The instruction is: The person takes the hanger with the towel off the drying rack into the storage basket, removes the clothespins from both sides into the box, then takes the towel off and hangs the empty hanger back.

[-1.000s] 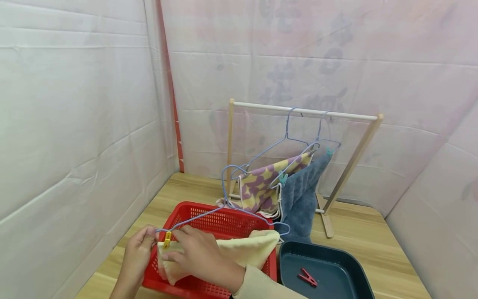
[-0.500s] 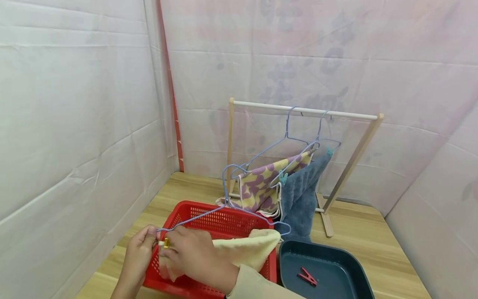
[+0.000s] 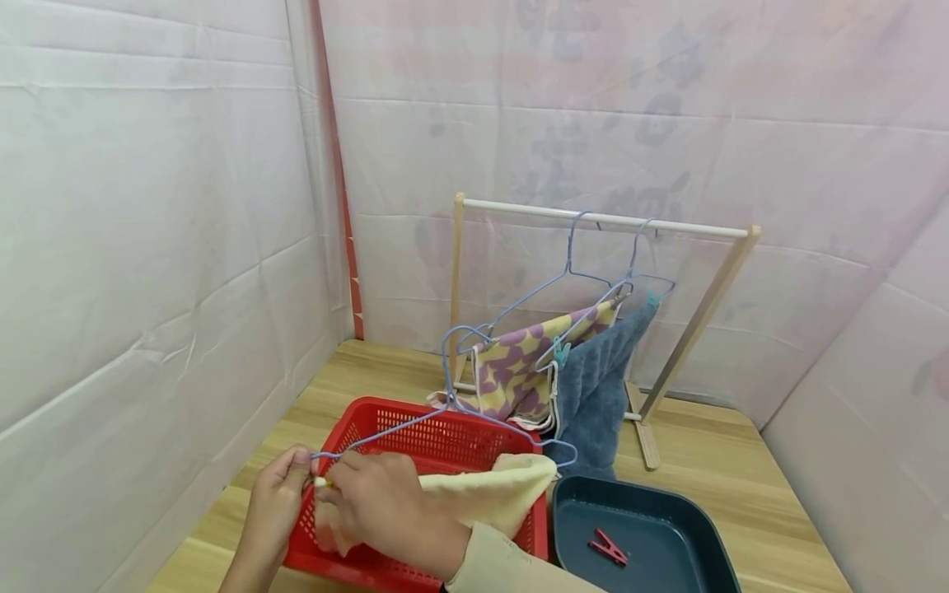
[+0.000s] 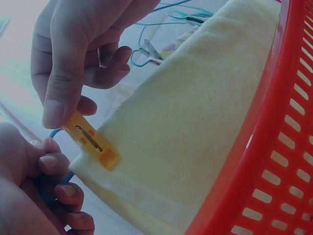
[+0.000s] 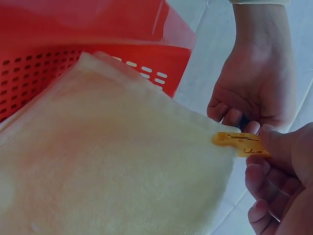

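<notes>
My left hand (image 3: 273,502) grips the left end of a blue wire hanger (image 3: 404,426), whose hook points up over the red basket (image 3: 385,405). Between the thumb and fingers of my right hand (image 3: 381,504) is a yellow clothespin (image 4: 93,139), pinched by its handle end. Its other end lies over the corner of a pale yellow towel (image 5: 146,156). In the head view the right fingers mostly hide the clothespin. The towel (image 3: 485,494) stretches along below the hanger, and its far right corner sits close to the hanger's right end.
Behind the basket stands a drying rack (image 3: 608,219) with two blue hangers, a purple-and-yellow patterned cloth (image 3: 519,362) and a blue towel (image 3: 593,395). A dark tray (image 3: 667,527) holding a red clothespin (image 3: 608,547) is right of the basket.
My right hand has shifted slightly left and closed around the clothespin, which showed upright near the hanger earlier and now is mostly covered. The left hand and hanger stay nearly still.
</notes>
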A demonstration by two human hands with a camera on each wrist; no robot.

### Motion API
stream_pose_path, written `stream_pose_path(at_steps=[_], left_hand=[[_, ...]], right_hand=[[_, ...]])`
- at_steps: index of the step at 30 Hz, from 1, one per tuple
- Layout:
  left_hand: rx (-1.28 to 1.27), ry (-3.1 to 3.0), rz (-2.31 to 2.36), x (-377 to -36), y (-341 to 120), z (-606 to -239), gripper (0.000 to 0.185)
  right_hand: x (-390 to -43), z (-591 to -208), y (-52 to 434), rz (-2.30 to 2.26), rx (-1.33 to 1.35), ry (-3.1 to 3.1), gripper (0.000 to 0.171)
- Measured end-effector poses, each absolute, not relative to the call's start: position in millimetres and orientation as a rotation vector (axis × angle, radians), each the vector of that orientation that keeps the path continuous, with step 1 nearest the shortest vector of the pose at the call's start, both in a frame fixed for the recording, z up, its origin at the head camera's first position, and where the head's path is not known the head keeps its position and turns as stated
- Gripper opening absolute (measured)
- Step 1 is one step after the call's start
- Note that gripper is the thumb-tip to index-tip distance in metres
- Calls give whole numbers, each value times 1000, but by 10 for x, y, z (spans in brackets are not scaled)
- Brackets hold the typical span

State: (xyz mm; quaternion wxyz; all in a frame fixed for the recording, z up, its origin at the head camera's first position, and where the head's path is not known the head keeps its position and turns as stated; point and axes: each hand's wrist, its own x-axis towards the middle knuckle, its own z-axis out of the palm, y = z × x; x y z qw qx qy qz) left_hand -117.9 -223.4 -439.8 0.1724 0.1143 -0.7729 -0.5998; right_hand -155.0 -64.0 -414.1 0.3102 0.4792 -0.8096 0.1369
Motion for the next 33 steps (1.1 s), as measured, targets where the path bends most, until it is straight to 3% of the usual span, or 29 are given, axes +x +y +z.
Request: stream_pose_path(at_steps=[7,33], left_hand=[[326,-2195,-1690,-1180,-2234,-4402,42],[344,-2194,-1595,-1184,-2235,-4450,41]], right_hand=[[-1568,-4156,-633,341,1275,-2038,8],[-1571,-4090,-509,519,1266,-1969,16]])
